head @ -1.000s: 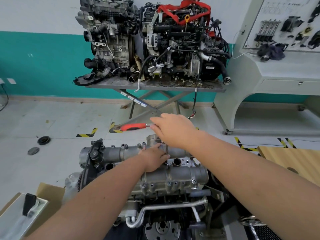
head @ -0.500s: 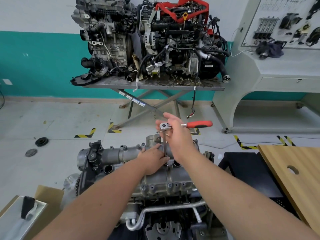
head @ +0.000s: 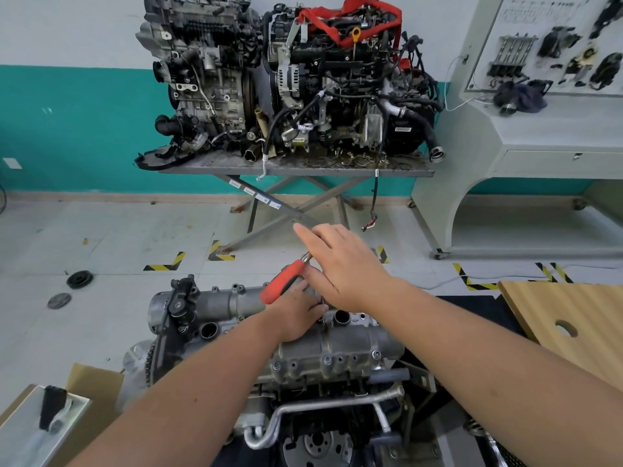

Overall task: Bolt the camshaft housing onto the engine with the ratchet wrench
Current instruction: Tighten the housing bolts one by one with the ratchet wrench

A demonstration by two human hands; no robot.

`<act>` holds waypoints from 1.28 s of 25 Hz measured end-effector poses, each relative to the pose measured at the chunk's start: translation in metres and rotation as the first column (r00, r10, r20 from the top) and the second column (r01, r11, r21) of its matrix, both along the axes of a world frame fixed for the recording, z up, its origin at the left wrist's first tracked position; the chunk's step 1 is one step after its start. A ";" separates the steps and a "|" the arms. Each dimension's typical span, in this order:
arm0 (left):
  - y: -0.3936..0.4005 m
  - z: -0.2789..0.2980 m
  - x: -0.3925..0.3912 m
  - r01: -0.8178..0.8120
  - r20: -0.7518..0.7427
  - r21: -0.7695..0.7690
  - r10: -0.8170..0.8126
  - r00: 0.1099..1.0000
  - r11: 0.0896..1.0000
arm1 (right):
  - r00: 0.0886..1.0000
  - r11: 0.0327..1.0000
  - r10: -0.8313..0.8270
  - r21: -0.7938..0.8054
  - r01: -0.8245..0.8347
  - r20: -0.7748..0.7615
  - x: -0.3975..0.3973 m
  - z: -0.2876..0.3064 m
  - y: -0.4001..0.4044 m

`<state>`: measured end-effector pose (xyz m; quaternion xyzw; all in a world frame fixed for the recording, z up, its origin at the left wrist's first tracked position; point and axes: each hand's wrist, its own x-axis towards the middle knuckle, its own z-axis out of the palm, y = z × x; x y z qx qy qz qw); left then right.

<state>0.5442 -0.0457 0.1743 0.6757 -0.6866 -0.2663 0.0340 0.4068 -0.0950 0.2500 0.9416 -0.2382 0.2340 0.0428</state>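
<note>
Housing [head: 232,299] sits on top of the engine [head: 323,358], low centre of view, silver, long axis left-right. Left hand [head: 296,315] rests on its middle, fingers curled down by the bolt hole; what they pinch is hidden. Right hand [head: 340,264] above it, fingers curled round the head end of the ratchet [head: 286,284], index finger out straight. Red handle now slopes down-left over the left hand; half a second ago it stuck out level to the right, a second ago level to the left.

Containers: cardboard box [head: 91,382] bottom left, beside the engine, holds a metal tray [head: 23,429] with a black brush-like item [head: 50,412] in it. Contents otherwise unclear.

Room: open floor left of and behind the engine, two dark discs [head: 79,279] lying on it. Wooden bench [head: 573,325] edge just right of the right forearm. Scissor table [head: 296,168] with two more engines well behind. White display stand [head: 539,129] far right.
</note>
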 end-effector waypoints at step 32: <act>0.004 0.009 -0.002 -0.017 0.030 0.003 0.017 0.999 1.000 | 0.991 0.986 -0.120 -0.124 0.111 -0.062 0.020 0.000 0.005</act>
